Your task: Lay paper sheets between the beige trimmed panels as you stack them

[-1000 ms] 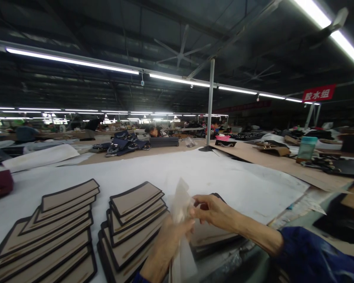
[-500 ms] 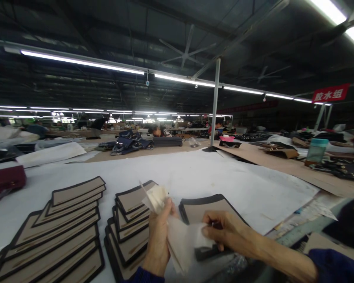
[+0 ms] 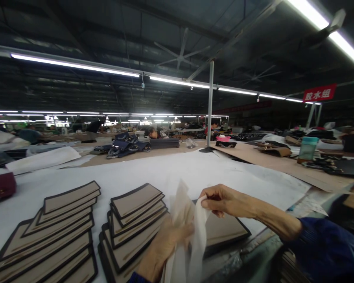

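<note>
My left hand [image 3: 168,239], blurred by motion, is closed around a bundle of thin off-white strips [image 3: 181,202] that fan out above and below it. With thumb and forefinger, my right hand [image 3: 222,199] pinches the top end of one white strip [image 3: 200,228], which hangs down beside the bundle. Whether that strip is fully apart from the bundle I cannot tell. Behind the hands lies a stack of taupe panels with black edges [image 3: 227,231], partly covered. More such panels overlap in a middle row [image 3: 137,201] and a left row [image 3: 70,198], with brownish streaks along their lower edges.
White paper [image 3: 177,167] covers the table. Dark blue pieces [image 3: 125,145] lie in a heap at the back, near a metal post [image 3: 210,106]. A maroon bag [image 3: 1,186] sits at far left. To the right stands a teal-lidded bottle [image 3: 308,149] on brown board [image 3: 265,159].
My right hand has risen, drawing a strip up with it. The bundle in my left hand has tipped more upright. The whole view has shifted slightly.
</note>
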`<state>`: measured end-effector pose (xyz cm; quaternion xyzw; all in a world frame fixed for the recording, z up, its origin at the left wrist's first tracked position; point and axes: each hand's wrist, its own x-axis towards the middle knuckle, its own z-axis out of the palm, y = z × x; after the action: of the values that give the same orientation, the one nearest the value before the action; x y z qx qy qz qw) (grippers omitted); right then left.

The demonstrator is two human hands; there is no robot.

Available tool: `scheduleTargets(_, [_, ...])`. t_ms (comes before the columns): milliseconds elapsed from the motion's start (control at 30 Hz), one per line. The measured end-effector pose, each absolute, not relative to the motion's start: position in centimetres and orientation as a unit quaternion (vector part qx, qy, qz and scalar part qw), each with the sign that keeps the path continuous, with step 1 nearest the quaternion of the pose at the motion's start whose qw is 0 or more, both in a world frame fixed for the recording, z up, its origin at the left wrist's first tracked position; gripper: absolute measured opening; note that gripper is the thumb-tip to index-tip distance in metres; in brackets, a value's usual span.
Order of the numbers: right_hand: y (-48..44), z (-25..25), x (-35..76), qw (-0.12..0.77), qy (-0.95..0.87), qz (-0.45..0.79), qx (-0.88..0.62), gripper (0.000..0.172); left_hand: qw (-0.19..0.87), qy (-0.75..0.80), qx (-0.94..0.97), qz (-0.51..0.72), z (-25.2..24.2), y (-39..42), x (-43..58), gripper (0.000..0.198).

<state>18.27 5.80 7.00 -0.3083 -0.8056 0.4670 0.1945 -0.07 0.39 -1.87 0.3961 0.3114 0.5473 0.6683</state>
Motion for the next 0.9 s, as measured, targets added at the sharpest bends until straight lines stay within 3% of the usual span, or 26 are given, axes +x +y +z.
scheduleTargets(533, [6.6, 8.4, 21.2, 0.234, -0.838, 0.210, -0.446, 0.024, 0.656, 0.326, 0.452, 0.509, -2.0, 0.8, -0.3, 0.058])
scheduleTargets(733, [6.7, 7.9, 22.6, 0.243, -0.808, 0.240, -0.480, 0.023, 0.618, 0.374, 0.444, 0.530, -2.8, 1.6, -0.4, 0.047])
scheduleTargets(900, [6.4, 6.0, 24.3, 0.258, -0.749, 0.347, -0.502, 0.027, 0.593, 0.406, 0.407, 0.564, -3.8, 2.4, -0.5, 0.046])
